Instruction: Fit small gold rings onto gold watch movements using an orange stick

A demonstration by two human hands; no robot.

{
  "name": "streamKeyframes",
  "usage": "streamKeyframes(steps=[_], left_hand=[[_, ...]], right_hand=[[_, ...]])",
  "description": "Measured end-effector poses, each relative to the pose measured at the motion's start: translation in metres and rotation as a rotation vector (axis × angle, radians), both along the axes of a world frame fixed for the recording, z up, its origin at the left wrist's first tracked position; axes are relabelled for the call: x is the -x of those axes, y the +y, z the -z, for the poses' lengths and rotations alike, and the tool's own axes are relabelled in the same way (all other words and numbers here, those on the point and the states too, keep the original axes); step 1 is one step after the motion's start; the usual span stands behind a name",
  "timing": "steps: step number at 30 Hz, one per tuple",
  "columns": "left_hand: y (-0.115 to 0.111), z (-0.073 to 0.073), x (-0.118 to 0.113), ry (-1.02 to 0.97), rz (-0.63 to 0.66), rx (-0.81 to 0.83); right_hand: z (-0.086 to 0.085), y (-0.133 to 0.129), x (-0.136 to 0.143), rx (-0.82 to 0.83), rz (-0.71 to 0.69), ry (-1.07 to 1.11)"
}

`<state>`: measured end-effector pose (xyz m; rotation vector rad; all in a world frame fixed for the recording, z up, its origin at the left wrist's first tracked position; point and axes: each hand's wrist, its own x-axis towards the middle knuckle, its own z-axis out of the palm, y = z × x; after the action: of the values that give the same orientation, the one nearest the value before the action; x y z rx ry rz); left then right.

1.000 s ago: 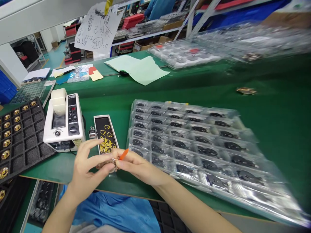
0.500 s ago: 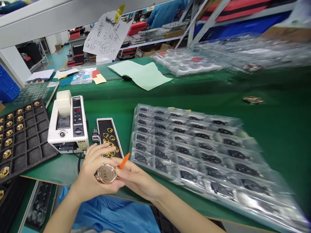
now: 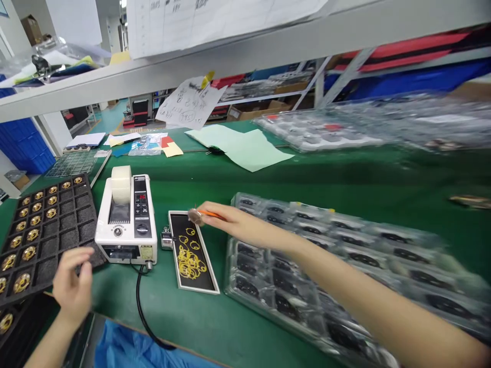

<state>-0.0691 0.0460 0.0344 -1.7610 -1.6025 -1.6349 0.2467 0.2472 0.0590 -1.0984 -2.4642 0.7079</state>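
Observation:
My right hand (image 3: 224, 220) reaches over the far end of a white-rimmed tray (image 3: 213, 278). Its fingers are closed on a round rose-gold watch case (image 3: 195, 216) and a slim orange pointed tool (image 3: 213, 214). Yellow rings (image 3: 191, 265) with small tabs lie loose in the tray's black bottom. Apart from it, my left hand (image 3: 72, 281) is raised beside the black compartment tray (image 3: 82, 217), thumb and fingers spread with nothing in them. Gold watch parts (image 3: 28, 253) sit in several of that tray's compartments.
A white tape dispenser (image 3: 126, 220) with a black cable stands left of the ring tray, a small metal counter (image 3: 166, 239) between them. Right, clear plastic trays (image 3: 245, 301) hold dark parts under my forearm. Behind lie green paper (image 3: 253, 148) and a shelf beam (image 3: 230, 56).
My hands have separated. The right has carried the watch case and orange tool forward over the ring tray; the left has let go and moved left. The camera view has shifted too.

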Motion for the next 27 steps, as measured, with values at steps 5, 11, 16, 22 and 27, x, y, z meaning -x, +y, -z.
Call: streamKeyframes(steps=[5, 11, 16, 22, 27], left_hand=[[0.071, -0.031, 0.11, 0.178, -0.425, 0.541], [0.101, -0.02, 0.187, 0.145, -0.66, 0.832], [0.1, -0.016, 0.206, 0.078, -0.726, 0.939], [0.103, -0.038, 0.213, -0.077, -0.621, 0.998], [0.101, -0.062, 0.197, -0.241, -0.517, 0.89]], right_hand=[[0.008, 0.068, 0.032, -0.109, 0.238, -0.302], [0.007, 0.038, 0.052, -0.157, 0.226, -0.315], [-0.007, -0.033, 0.031, -0.149, 0.045, -0.266], [0.0, -0.096, -0.014, -0.088, -0.016, 0.024], [0.023, -0.113, -0.025, -0.065, 0.083, 0.278]])
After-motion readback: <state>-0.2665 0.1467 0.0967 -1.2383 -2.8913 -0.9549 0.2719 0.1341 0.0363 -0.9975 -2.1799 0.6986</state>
